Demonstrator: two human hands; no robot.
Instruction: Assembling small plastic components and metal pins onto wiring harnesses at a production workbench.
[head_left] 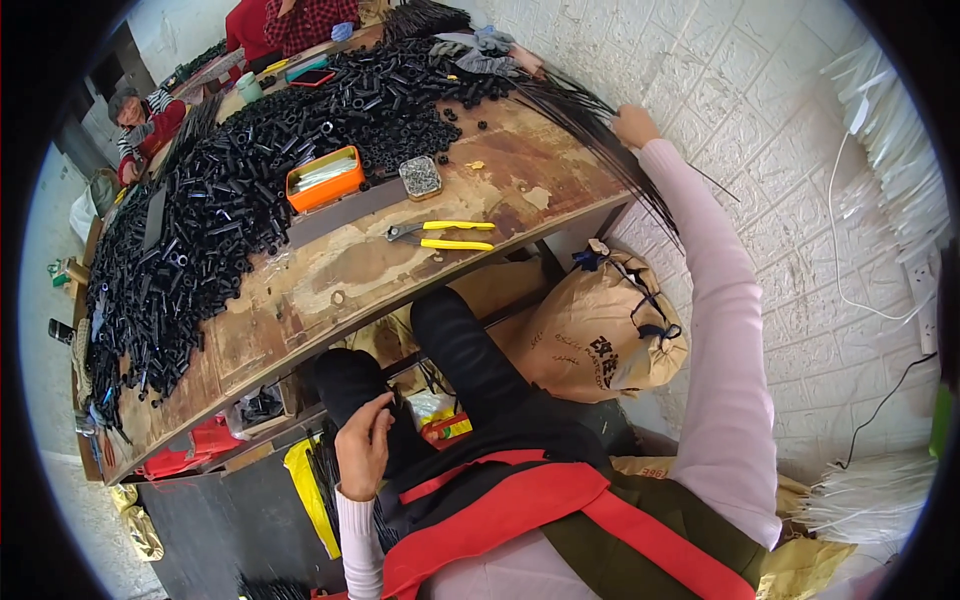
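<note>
My right hand is stretched out to the table's far right corner, fingers curled at a bundle of long thin black strips. The strips lie along the wall side and hang over the edge; how many the hand grips is hidden. Above my lap, beside my knee, my left hand has its fingers bent and drawn together. Whatever it may hold does not show clearly. Yellow-handled pliers lie near the table's front edge. Behind them stand a clear box of small metal pieces and an orange box with pale slips inside.
A large heap of short black tubular parts covers much of the wooden table. Grey gloves lie at its far end. A tied brown sack stands under the right side. Another person sits at the far left.
</note>
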